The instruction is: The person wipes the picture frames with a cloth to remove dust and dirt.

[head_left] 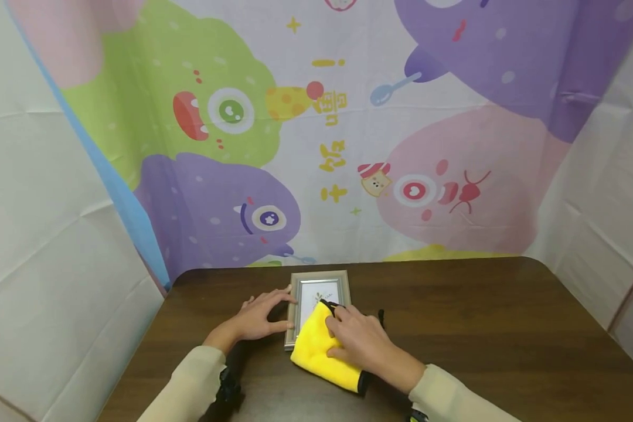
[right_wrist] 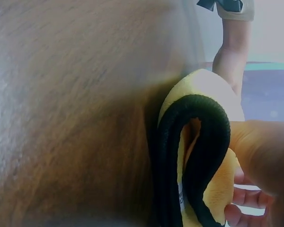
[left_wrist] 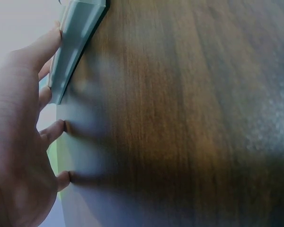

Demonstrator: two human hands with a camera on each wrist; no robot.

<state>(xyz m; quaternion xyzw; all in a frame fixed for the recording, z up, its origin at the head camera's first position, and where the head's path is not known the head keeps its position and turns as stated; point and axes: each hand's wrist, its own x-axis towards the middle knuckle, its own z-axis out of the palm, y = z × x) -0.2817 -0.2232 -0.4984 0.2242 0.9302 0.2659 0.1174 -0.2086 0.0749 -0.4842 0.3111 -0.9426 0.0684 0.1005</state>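
Note:
A picture frame [head_left: 292, 310] with a pale silvery border lies on the dark wooden table, a leafy print behind its pane. My left hand [head_left: 261, 316] has its fingers spread along the frame's left side, thumb and forefinger against the edge. In the left wrist view, two fingertips [left_wrist: 54, 131] rest past the frame's corner, by the table. My right hand [head_left: 361, 340] grips a folded yellow cloth [head_left: 316, 349] with black trim, over the frame's lower right part. The cloth hides that part of the picture. In the right wrist view, the cloth's black edge [right_wrist: 206, 142] forms a loop.
Brown wooden table [head_left: 480, 328] extends on both sides of the frame. Behind it hangs a curtain [head_left: 337, 223] printed with cartoon monsters. White sheeting [head_left: 47, 234] closes off the left side, and similar sheeting stands on the right. A small black loop [head_left: 381, 317] shows beyond the right hand.

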